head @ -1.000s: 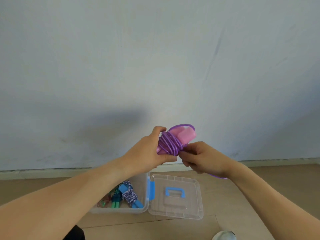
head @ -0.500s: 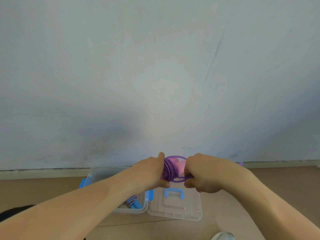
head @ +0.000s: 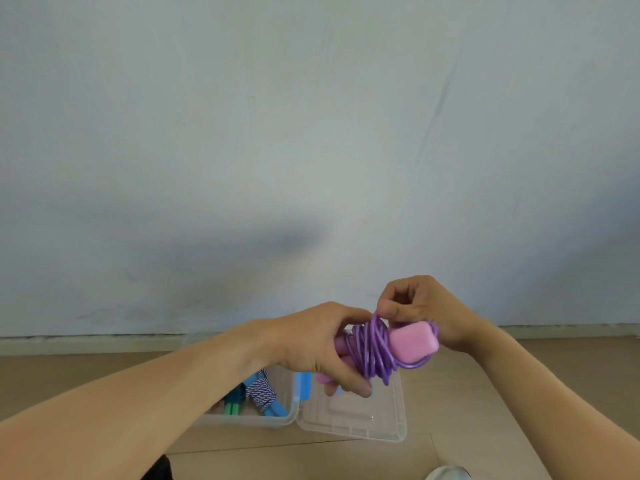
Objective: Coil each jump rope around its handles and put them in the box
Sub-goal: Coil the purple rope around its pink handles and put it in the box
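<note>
My left hand (head: pixel 318 344) grips the pink handles (head: pixel 414 344) of a jump rope, held above the box. The purple rope (head: pixel 372 351) is wound in several turns around those handles. My right hand (head: pixel 420 308) is just above and behind the bundle, pinching a strand of the purple rope at the top of the coil. Below sits a clear plastic box (head: pixel 282 420) on the floor, with a blue-handled rope bundle (head: pixel 261 393) and a green one (head: pixel 232 408) inside, partly hidden by my left forearm.
The box's clear lid (head: pixel 367 427) lies open to the right, joined by a blue latch (head: pixel 304 386). A pale wall rises right behind the box. Wooden floor spreads left and right. A white shoe tip (head: pixel 446 473) shows at the bottom edge.
Both hands dipped toward the box half a second ago and have risen again. My right hand moved from the bundle's right end to above it, pulling a strand over the coil.
</note>
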